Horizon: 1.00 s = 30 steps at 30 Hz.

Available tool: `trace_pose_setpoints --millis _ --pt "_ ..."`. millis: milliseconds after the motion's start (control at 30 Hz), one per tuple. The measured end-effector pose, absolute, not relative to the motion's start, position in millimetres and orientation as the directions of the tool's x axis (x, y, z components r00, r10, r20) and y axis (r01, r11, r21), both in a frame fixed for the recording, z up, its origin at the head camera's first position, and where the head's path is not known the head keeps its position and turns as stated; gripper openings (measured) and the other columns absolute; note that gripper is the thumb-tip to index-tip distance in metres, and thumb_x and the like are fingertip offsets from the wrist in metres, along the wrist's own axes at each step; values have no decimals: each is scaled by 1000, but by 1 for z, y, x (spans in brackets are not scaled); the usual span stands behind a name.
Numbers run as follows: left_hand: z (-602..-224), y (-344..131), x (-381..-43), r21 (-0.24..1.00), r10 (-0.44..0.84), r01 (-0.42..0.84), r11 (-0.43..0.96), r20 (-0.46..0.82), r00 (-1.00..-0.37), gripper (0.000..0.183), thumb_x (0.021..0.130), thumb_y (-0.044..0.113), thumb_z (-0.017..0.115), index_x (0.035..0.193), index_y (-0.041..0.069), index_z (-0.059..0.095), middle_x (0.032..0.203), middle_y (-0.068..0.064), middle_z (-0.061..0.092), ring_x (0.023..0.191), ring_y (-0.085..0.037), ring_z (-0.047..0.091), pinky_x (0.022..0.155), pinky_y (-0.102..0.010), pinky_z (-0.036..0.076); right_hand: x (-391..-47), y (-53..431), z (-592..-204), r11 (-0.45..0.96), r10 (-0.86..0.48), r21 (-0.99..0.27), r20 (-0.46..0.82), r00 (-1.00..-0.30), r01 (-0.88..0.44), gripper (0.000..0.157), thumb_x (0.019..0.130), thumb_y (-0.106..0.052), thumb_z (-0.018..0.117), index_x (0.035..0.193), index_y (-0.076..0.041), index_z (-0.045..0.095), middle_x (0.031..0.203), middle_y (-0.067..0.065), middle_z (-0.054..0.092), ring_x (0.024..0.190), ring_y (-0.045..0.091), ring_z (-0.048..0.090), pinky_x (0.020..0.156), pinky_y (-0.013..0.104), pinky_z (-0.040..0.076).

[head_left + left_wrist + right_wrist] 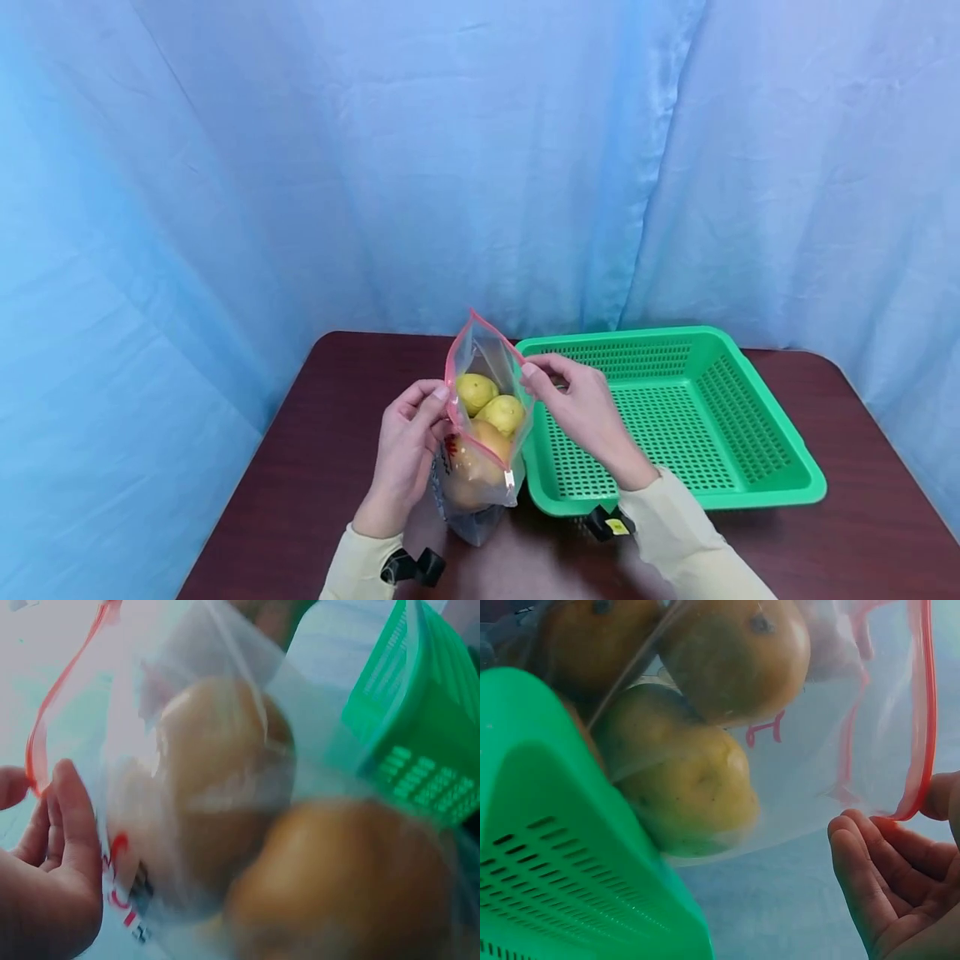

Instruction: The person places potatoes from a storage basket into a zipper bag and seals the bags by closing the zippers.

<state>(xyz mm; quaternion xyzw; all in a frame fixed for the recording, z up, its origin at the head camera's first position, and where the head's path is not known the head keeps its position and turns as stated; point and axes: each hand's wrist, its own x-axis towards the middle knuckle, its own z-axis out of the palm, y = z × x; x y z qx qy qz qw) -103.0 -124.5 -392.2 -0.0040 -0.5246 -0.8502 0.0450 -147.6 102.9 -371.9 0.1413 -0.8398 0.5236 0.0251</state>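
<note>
A clear zip bag with a pink-red zip edge stands with its mouth spread. Inside it, two yellow fruits lie above larger round brownish-orange fruits. My left hand pinches the left side of the bag's rim between thumb and fingers. On the opposite side, my right hand pinches the rim in the same way. A white zip slider hangs at the near corner of the mouth. The right wrist view shows a yellow fruit through the plastic, below brownish ones.
A green perforated basket stands on the dark red-brown table, close to the bag's right side and under my right forearm. Light blue curtains hang behind the table and down its left side.
</note>
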Motion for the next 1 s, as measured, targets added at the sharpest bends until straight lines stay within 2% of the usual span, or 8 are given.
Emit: trace_pose_setpoints --millis 167,267,367,500,700,867,1000 --pt "-386 -140 -123 908 -118 141 -395 102 -988 15 106 11 57 101 6 70 86 -4 69 73 -12 66 64 -24 57 -142 110 -373 412 -189 -873 199 -961 -262 37 105 -43 61 122 -12 74 99 3 76 91 17 71 77 38 59" --pt "-380 -147 -143 939 -139 163 -303 126 -982 14 105 11 60 108 0 68 88 -5 69 76 -15 67 66 -26 58 -136 114 -373 423 -175 -864 219 -960 -274 35 105 -43 61 122 -16 74 101 0 76 92 16 71 78 36 59" --pt "-376 -153 -163 971 -116 170 -169 151 -982 22 104 13 63 117 -4 66 96 -8 69 86 -17 68 74 -29 59 -130 118 -373 438 -169 -848 247 -954 -297 33 104 -44 61 123 -19 73 107 -3 75 96 14 71 82 37 59" --pt "-374 -159 -186 988 -14 152 -26 152 -988 29 104 16 63 126 -3 65 115 -16 68 106 -22 66 89 -36 57 -121 121 -374 459 -172 -828 272 -947 -321 32 104 -42 61 124 -20 73 113 -5 74 99 10 70 86 43 58" --pt "-372 -161 -213 993 219 111 41 100 -971 40 106 21 59 140 1 59 142 -16 58 133 -29 54 111 -52 44 -110 124 -377 502 -171 -786 319 -932 -361 29 104 -37 63 124 -18 73 111 -6 74 98 8 68 85 38 58" --pt "-373 -157 -227 995 376 80 59 51 -925 41 108 23 56 145 4 57 146 -11 57 139 -24 49 116 -48 39 -98 128 -382 525 -157 -758 360 -920 -386 24 104 -32 65 123 -20 74 111 -12 71 98 6 65 80 35 57" --pt "-376 -154 -232 999 439 43 19 30 -898 36 110 20 53 141 4 59 142 -12 61 139 -23 50 118 -47 36 -91 129 -387 521 -174 -744 388 -905 -419 21 104 -28 66 121 -21 74 111 -16 71 98 5 65 81 33 56"
